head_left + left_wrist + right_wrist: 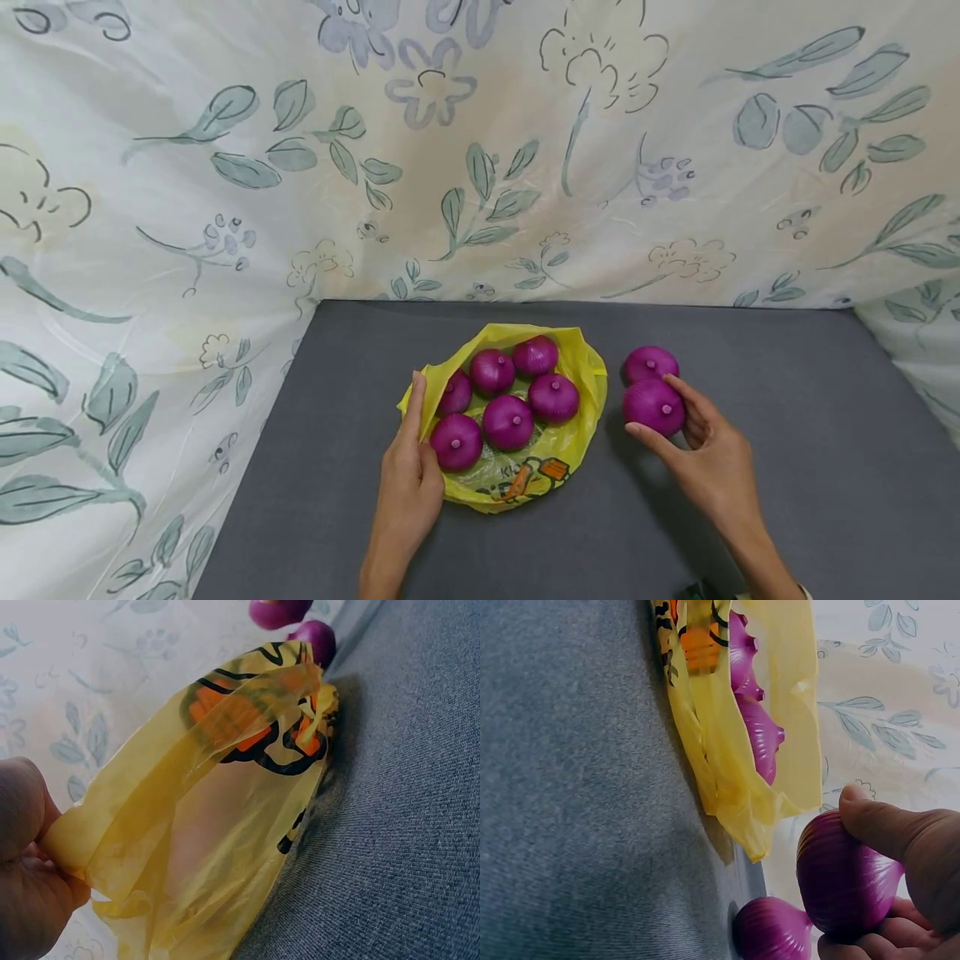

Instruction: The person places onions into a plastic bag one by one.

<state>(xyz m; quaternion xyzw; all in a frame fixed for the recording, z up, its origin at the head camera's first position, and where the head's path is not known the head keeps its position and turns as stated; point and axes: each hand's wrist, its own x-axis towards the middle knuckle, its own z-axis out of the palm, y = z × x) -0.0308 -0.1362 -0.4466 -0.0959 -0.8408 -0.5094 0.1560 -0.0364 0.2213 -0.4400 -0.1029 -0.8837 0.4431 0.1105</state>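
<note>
A yellow plastic bag [592, 392] with orange and black print stands with its mouth wide, several purple onions [508, 422] inside it. My left hand [408, 492] pinches the bag's left edge, as the left wrist view also shows. Right of the bag, my right hand [712, 458] grips a purple onion [847, 874] between thumb and fingers, raised off the table in the right wrist view. Just behind the held onion, another onion [649, 363] rests on the table.
The dark grey table [825, 400] runs under everything. A cloth [487, 125] printed with leaves and flowers hangs behind it and along the left side. A small dark object [699, 590] shows at the bottom edge near my right wrist.
</note>
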